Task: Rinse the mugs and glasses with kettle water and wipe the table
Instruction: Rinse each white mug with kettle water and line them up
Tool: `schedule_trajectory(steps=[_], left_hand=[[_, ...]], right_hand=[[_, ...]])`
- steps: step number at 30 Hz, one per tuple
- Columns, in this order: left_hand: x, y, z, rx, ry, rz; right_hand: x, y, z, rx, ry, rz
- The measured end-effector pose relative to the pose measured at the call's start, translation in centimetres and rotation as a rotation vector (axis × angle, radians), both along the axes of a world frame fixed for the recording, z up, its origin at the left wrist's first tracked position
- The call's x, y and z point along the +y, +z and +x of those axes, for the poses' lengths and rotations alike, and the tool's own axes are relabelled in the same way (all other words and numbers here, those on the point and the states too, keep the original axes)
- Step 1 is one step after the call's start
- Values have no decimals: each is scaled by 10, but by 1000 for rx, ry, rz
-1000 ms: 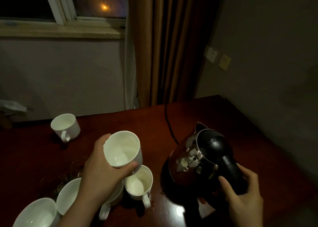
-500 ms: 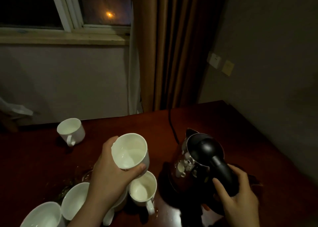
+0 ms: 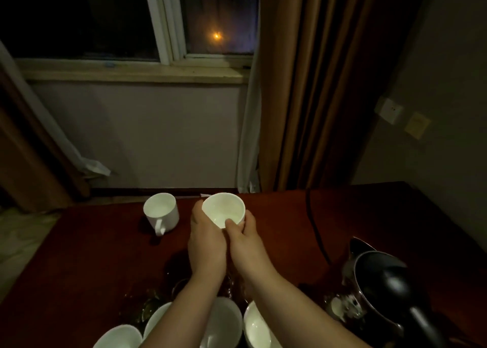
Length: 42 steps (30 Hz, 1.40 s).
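Note:
Both hands hold one white mug (image 3: 223,209) out over the far half of the dark red table (image 3: 92,255), its mouth tipped toward me. My left hand (image 3: 207,242) wraps its left side; my right hand (image 3: 246,239) grips its right side with the thumb on the rim. The steel kettle (image 3: 379,289) with its black lid and handle stands at the right, untouched. Another white mug (image 3: 162,212) stands upright at the far left of the held one. Several white mugs (image 3: 224,321) cluster at the near edge under my forearms, with dim glasses (image 3: 150,305) beside them.
A black power cord (image 3: 315,231) runs from the table's far edge toward the kettle. Brown curtains (image 3: 311,84) hang behind the table beside a window with a sill. A wall switch (image 3: 390,110) sits on the right wall. The floor shows at left.
My right hand has let go of the kettle handle and joined my left hand on the mug. The mug has moved forward, away from me, and the view has tilted up.

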State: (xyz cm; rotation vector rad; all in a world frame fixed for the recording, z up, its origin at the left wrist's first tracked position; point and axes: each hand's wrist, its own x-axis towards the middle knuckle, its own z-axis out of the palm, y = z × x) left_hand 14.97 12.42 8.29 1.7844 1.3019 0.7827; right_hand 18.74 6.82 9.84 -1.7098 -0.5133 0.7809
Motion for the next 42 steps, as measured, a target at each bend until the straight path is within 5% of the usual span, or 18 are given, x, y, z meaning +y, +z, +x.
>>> schedule_trajectory(steps=[13, 21, 29, 37, 42], left_hand=[[107, -77, 35, 52, 130, -252], [136, -103, 46, 32, 231, -239], [134, -112, 49, 42, 286, -277], [121, -91, 34, 86, 98, -409], [79, -41, -5, -9, 18, -185]], right_hand=[[132, -67, 52, 270, 45, -141], [165, -90, 65, 297, 57, -129], [161, -90, 65, 292, 100, -124], [123, -88, 63, 374, 172, -118], [63, -61, 59, 220, 132, -171]])
